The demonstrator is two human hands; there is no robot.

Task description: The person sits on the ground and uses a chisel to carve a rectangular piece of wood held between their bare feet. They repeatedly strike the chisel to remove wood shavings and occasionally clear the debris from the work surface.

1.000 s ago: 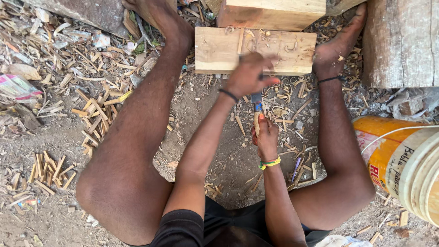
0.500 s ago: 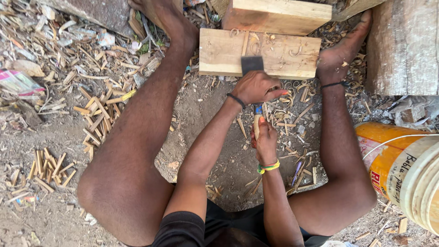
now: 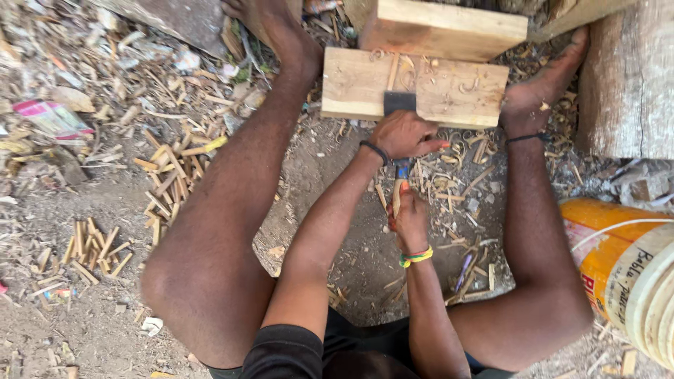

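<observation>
Chisel (image 3: 399, 112): blade flat on the near wooden block (image 3: 449, 91), at its front edge. Left hand (image 3: 406, 133) closed over the blade end; right hand (image 3: 409, 219) closed around the handle. Two blocks stacked. One orange bucket (image 3: 604, 256) at right, well apart. Bare dirt between the legs.

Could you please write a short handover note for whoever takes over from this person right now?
Left hand: pressed over the tool's neck, just behind the blade.
Right hand: gripping the handle lower down.
Blade: lying on the near plank, at its near edge.
Near plank: on the ground, braced between both bare feet, with a second plank stacked behind it.
Done, judging by the mess: curled shavings lie on and below the near plank.
Left: cannot tell how much more wood is to come off.
Orange bucket stands to the right.
</observation>
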